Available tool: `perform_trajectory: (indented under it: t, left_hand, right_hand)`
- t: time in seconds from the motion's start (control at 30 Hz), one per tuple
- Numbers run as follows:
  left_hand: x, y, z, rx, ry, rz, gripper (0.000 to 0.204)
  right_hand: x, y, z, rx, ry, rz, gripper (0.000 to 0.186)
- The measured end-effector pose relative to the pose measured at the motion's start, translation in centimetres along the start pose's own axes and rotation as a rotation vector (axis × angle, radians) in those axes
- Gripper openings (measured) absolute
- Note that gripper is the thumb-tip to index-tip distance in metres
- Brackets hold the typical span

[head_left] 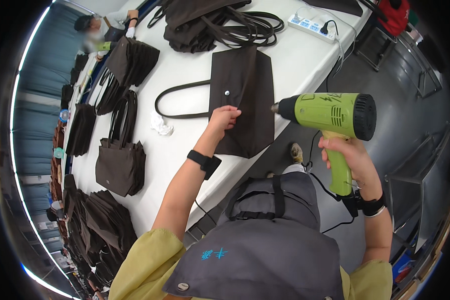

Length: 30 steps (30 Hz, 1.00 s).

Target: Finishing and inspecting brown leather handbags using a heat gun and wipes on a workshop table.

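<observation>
On the long white-covered table [185, 65] lies a flat dark-brown fabric bag [257, 100], its looped handle [190, 116] spread leftward. The person's left hand [225, 120] rests on it, fingers curled; whether they pinch the cloth cannot be told. The right hand [352, 152] grasps a lime-green plastic heat gun [320, 111], nozzle [275, 108] facing the bag.

Short yellow-green sleeves [152, 255], a grey apron [270, 255] with blue lettering [215, 254] and two black wristbands [201, 159] are worn.
</observation>
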State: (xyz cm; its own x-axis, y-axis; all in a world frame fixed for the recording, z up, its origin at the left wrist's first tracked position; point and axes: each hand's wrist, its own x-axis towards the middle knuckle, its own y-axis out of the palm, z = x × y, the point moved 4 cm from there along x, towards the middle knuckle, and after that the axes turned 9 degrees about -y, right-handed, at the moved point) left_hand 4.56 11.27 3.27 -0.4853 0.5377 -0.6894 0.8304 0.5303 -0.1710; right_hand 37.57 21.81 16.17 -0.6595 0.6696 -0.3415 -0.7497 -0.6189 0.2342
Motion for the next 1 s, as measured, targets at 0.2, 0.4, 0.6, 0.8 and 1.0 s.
perform_trajectory:
  t: [0.2, 0.4, 0.6, 0.8, 1.0]
  left_hand:
    - [0.6, -1.2, 2.2, -0.195, -0.056, 0.119, 0.006]
    - [0.5, -1.6, 2.9, -0.291, -0.098, 0.139, 0.003]
    - [0.1, -1.4, 2.9, -0.380, -0.163, 0.135, 0.005]
    - [-0.5, -0.9, 2.2, -0.367, -0.174, 0.126, 0.006]
    - [-1.2, -0.4, 1.0, -0.177, -0.167, -0.030, 0.015]
  right_hand:
    - [4.5, -0.9, 1.7, 0.015, -0.001, 0.048, 0.031]
    - [8.6, -1.9, 3.6, 0.107, 0.046, 0.147, 0.029]
    - [11.4, -3.6, 4.2, -0.045, 0.090, 0.239, 0.028]
    - [14.0, -3.5, 4.3, 0.069, 0.059, 0.173, 0.035]
    - [16.3, -5.5, 4.8, 0.044, 0.006, 0.117, 0.028]
